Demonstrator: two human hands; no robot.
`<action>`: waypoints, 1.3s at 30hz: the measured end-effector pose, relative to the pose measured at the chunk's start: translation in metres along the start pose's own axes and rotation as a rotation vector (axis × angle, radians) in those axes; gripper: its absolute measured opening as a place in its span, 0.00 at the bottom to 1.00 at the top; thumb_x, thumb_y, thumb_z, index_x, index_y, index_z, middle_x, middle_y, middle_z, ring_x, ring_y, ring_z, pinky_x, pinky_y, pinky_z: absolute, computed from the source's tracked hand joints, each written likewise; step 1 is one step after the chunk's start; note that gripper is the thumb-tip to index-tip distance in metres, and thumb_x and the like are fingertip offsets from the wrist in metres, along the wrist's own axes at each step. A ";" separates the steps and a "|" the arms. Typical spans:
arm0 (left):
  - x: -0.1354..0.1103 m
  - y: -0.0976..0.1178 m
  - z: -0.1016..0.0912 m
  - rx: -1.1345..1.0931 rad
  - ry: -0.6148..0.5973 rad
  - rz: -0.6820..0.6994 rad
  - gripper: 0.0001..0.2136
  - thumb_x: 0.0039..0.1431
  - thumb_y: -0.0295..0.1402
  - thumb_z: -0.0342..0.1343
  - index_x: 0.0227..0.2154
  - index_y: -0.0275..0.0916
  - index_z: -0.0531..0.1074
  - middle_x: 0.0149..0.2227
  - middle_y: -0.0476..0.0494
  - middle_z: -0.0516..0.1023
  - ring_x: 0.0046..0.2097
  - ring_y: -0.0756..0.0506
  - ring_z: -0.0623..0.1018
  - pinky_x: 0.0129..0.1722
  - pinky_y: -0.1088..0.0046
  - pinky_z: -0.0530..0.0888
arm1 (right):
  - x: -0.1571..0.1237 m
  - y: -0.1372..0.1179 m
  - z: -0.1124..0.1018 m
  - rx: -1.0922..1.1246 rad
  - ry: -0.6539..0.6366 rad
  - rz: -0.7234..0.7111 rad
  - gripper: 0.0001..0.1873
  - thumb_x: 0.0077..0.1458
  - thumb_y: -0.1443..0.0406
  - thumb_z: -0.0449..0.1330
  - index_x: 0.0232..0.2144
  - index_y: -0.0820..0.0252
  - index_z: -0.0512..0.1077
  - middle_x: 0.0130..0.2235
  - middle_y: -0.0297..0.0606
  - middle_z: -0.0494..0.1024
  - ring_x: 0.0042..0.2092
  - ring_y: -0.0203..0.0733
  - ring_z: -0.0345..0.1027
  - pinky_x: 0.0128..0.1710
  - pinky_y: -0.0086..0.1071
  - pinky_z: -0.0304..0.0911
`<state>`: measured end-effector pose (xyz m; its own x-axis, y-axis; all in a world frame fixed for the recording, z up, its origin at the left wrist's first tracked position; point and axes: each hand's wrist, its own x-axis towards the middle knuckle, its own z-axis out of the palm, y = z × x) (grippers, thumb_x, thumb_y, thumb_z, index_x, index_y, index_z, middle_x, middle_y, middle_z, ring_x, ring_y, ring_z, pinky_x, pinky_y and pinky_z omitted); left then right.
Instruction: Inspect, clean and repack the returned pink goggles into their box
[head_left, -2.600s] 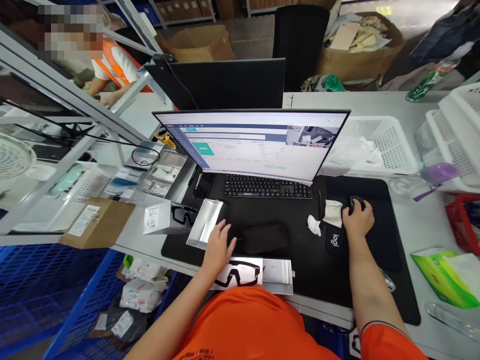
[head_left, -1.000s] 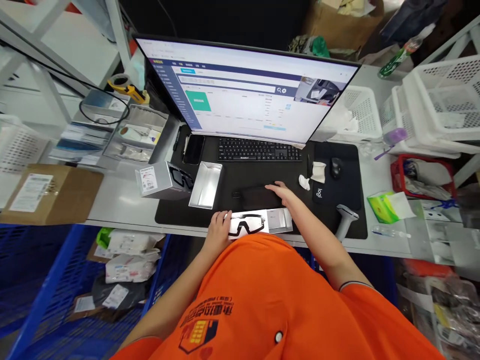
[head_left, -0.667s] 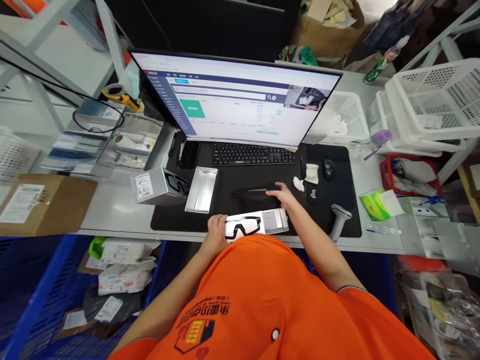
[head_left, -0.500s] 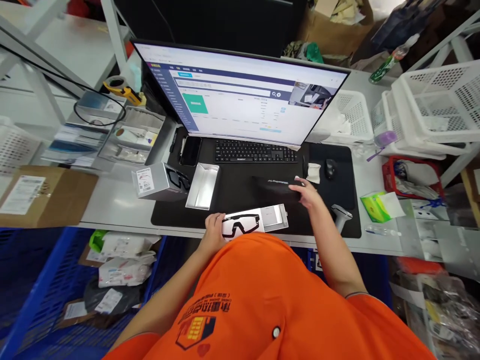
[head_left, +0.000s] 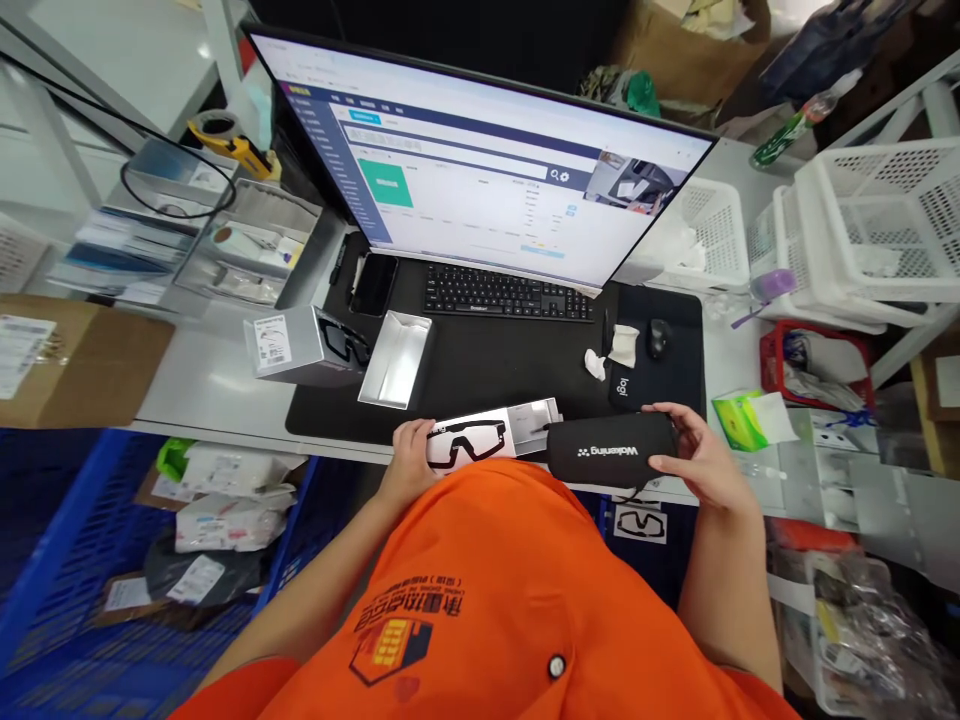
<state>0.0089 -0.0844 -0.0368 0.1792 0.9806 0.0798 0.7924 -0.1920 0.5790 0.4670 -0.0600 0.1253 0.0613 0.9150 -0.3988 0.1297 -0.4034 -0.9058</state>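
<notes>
My left hand (head_left: 409,463) grips the left end of a white sunglasses box (head_left: 491,440) printed with black-framed glasses, at the desk's front edge. The box's right end shows a grey inner part. My right hand (head_left: 705,455) holds a black glasses case (head_left: 611,450) with white lettering by its right end. The case's left end lies close beside the box; whether they touch I cannot tell. An open silver box half (head_left: 396,360) rests on the black desk mat (head_left: 495,358). Left of it stands a grey box (head_left: 304,345) with glasses pictured on its side.
A monitor (head_left: 465,170) and keyboard (head_left: 506,295) stand behind the mat. A mouse (head_left: 659,338), crumpled white paper (head_left: 595,364) and a tissue pack (head_left: 742,420) lie to the right. A cardboard box (head_left: 82,360) sits left; blue crates (head_left: 45,560) stand below the desk.
My right hand has brought the black case down and right, to the desk's front edge, with its lettering now readable. Crumpled paper shows near the mouse. My left hand stays on the box.
</notes>
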 end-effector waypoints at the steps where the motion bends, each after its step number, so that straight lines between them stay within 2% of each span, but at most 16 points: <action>1: 0.000 0.001 0.000 0.003 -0.003 0.004 0.39 0.47 0.43 0.69 0.60 0.34 0.63 0.55 0.28 0.67 0.58 0.30 0.66 0.60 0.46 0.69 | 0.000 -0.001 0.006 -0.059 0.008 0.001 0.40 0.33 0.61 0.77 0.51 0.51 0.71 0.56 0.43 0.75 0.53 0.50 0.72 0.50 0.41 0.72; 4: 0.001 0.003 0.000 0.007 -0.010 0.013 0.38 0.48 0.43 0.68 0.60 0.33 0.63 0.55 0.28 0.67 0.59 0.29 0.65 0.60 0.46 0.69 | 0.001 -0.006 0.031 -0.300 0.076 -0.043 0.39 0.38 0.59 0.75 0.54 0.54 0.70 0.52 0.43 0.77 0.51 0.51 0.73 0.52 0.47 0.71; 8: 0.001 0.006 -0.001 0.014 -0.022 0.018 0.37 0.50 0.42 0.66 0.61 0.33 0.62 0.56 0.28 0.67 0.59 0.29 0.65 0.60 0.45 0.69 | 0.003 -0.023 0.069 -0.648 0.164 -0.208 0.35 0.42 0.61 0.70 0.55 0.54 0.71 0.55 0.44 0.75 0.57 0.55 0.69 0.61 0.53 0.63; 13: 0.003 0.007 -0.002 0.019 -0.032 0.013 0.37 0.50 0.41 0.66 0.61 0.34 0.62 0.56 0.27 0.66 0.60 0.28 0.65 0.59 0.45 0.71 | 0.007 -0.038 0.107 -0.742 0.129 -0.356 0.36 0.47 0.65 0.65 0.61 0.52 0.68 0.61 0.43 0.72 0.63 0.55 0.64 0.65 0.52 0.60; 18: 0.005 0.005 -0.001 0.021 -0.059 -0.012 0.39 0.48 0.43 0.68 0.62 0.34 0.61 0.57 0.27 0.67 0.60 0.28 0.65 0.59 0.45 0.71 | 0.002 -0.033 0.146 -0.857 -0.004 -0.411 0.37 0.52 0.67 0.61 0.65 0.49 0.65 0.66 0.42 0.67 0.66 0.55 0.60 0.65 0.55 0.59; 21: 0.007 0.003 -0.002 0.034 -0.094 -0.027 0.40 0.48 0.44 0.68 0.61 0.34 0.61 0.57 0.27 0.67 0.60 0.27 0.65 0.59 0.45 0.71 | -0.001 -0.030 0.159 -0.855 0.005 -0.446 0.33 0.55 0.68 0.59 0.63 0.48 0.66 0.65 0.41 0.68 0.66 0.54 0.61 0.65 0.55 0.59; 25: 0.009 0.002 -0.002 0.038 -0.106 -0.037 0.40 0.46 0.44 0.68 0.61 0.34 0.62 0.56 0.27 0.67 0.60 0.27 0.65 0.58 0.44 0.72 | 0.000 -0.032 0.159 -0.714 0.117 -0.453 0.32 0.52 0.65 0.64 0.60 0.51 0.69 0.62 0.41 0.71 0.63 0.51 0.65 0.65 0.49 0.62; 29: 0.009 0.002 -0.001 0.047 -0.108 -0.044 0.40 0.46 0.41 0.68 0.61 0.33 0.61 0.56 0.26 0.67 0.60 0.26 0.64 0.58 0.44 0.72 | 0.007 -0.028 0.151 -0.644 0.149 -0.448 0.31 0.52 0.65 0.64 0.60 0.52 0.69 0.61 0.42 0.71 0.63 0.49 0.65 0.66 0.47 0.61; 35: 0.011 0.000 -0.004 0.048 -0.109 -0.011 0.39 0.48 0.42 0.67 0.61 0.34 0.61 0.56 0.27 0.67 0.59 0.28 0.65 0.57 0.46 0.73 | 0.026 0.012 0.116 -0.609 0.175 -0.306 0.32 0.51 0.60 0.64 0.59 0.56 0.69 0.61 0.47 0.69 0.64 0.53 0.63 0.66 0.51 0.59; 39: 0.014 -0.002 -0.006 0.064 -0.121 0.034 0.37 0.51 0.44 0.66 0.61 0.34 0.61 0.56 0.27 0.67 0.59 0.28 0.65 0.57 0.46 0.73 | 0.031 0.036 0.109 -0.658 0.186 -0.209 0.43 0.47 0.55 0.68 0.63 0.59 0.62 0.62 0.52 0.65 0.65 0.56 0.58 0.66 0.54 0.56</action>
<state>0.0062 -0.0699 -0.0315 0.2730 0.9620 -0.0020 0.8195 -0.2315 0.5242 0.3658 -0.0453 0.0646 0.1306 0.9812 -0.1420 0.7236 -0.1923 -0.6629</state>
